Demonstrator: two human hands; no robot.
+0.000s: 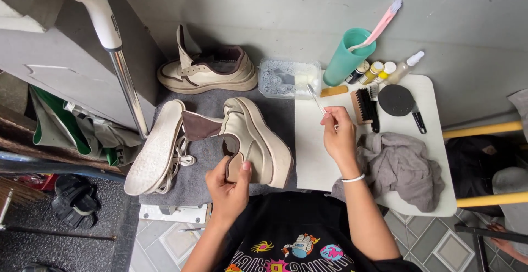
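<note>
Head view: cream platform sneaker [258,140] on its side on grey towel [203,178], heel gripped by left hand [228,187].
Right hand [338,134] fingers pinched shut on thin white-handled brush [315,99] above white worktop [313,162]; likely risks: brush slipping, shoe rolling off towel.

In front of me stands a small white table [423,93]. On it lie a grey towel [212,104] under the cream shoes [212,71], a clear plastic tub [289,78], a teal cup [346,57], small bottles [379,70], a wooden brush [364,107], a round black disc [396,100] and a crumpled grey cloth [404,167].
</note>
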